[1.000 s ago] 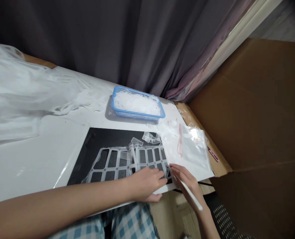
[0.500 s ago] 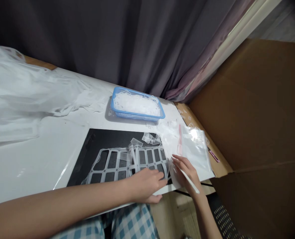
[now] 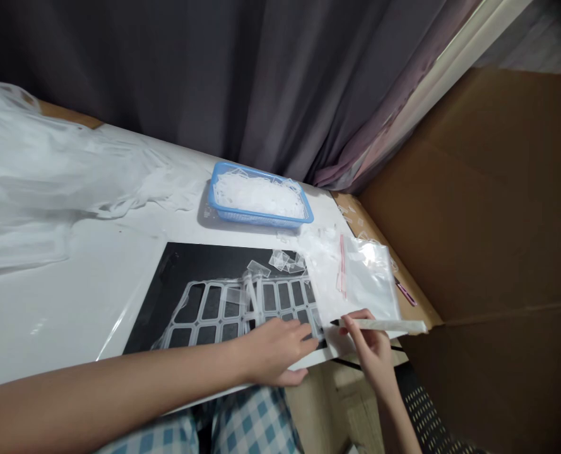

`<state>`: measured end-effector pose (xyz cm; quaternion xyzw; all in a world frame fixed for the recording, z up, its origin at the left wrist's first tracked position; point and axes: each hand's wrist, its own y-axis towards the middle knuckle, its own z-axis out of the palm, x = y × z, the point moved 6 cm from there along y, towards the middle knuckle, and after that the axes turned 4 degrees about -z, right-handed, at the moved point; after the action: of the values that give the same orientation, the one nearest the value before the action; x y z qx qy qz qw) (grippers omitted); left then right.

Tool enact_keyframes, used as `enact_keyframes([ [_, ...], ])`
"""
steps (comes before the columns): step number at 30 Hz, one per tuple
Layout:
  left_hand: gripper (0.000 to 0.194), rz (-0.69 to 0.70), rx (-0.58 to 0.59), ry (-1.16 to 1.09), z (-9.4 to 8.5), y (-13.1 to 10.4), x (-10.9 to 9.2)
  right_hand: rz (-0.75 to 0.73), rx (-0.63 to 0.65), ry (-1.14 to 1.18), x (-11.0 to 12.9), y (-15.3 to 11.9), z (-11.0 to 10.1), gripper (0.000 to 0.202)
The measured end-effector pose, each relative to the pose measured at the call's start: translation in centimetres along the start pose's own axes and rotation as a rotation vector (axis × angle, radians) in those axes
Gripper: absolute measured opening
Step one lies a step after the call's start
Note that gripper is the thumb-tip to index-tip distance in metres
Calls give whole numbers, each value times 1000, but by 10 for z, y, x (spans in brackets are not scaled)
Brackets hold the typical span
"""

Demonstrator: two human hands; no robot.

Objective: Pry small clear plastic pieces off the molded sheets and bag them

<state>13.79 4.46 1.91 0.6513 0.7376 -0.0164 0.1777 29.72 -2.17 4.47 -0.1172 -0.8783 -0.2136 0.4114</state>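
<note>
My left hand (image 3: 280,350) rests with fingers spread on the near right part of a translucent plastic sheet with rows of rectangular openings (image 3: 212,310). The sheet lies on a black mat (image 3: 166,284). In my right hand (image 3: 368,337), at the table's near edge, is a white pen-shaped tool (image 3: 394,325), pinched between thumb and fingers. Its dark tip points left toward the sheet, and its shaft lies nearly level. Small clear rectangular pieces (image 3: 287,261) are scattered on the mat's far right corner. A rolled strip of plastic (image 3: 250,293) crosses the sheet's middle.
Behind the mat stands a blue basket (image 3: 261,219) heaped with clear pieces. A clear zip bag (image 3: 370,274) lies to the right, near a pink-handled tool (image 3: 406,293). White plastic sheets (image 3: 48,176) are piled at left. A cardboard wall (image 3: 498,208) rises on the right.
My right hand has turned the white pen-shaped tool so that its tip points left and its shaft extends to the right. My left hand has stayed on the sheet.
</note>
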Motion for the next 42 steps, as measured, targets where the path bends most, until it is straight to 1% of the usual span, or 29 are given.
enact_keyframes([
  [2,40,-7,-65,7,-5,-1,1,22,-13,5,1,-12,9,27],
  [4,51,-21,-137,33,-9,-1,3,23,-26,-8,2,-20,17,27],
  [6,59,-41,-172,63,-10,-2,5,-6,-25,-33,4,-25,23,25],
  [11,58,-50,-174,83,-8,-1,5,-112,0,-122,10,-26,25,22],
  [18,59,-39,-183,90,-8,-1,6,-116,-31,-149,13,-29,26,20],
  [26,60,-71,-127,76,-7,0,7,-128,-23,-145,16,-30,27,17],
  [29,61,-76,-125,74,-6,0,7,-123,-26,-143,17,-31,27,18],
  [33,60,-35,-167,113,-6,-1,5,-149,-17,-158,17,-33,31,16],
  [36,57,8,-210,133,-5,-2,2,-213,15,-218,20,-36,35,12],
  [39,51,45,-211,123,-4,-1,0,-295,24,-286,26,-39,38,12],
  [42,46,66,-205,120,-4,-1,-2,-312,-3,-304,29,-41,37,12],
])
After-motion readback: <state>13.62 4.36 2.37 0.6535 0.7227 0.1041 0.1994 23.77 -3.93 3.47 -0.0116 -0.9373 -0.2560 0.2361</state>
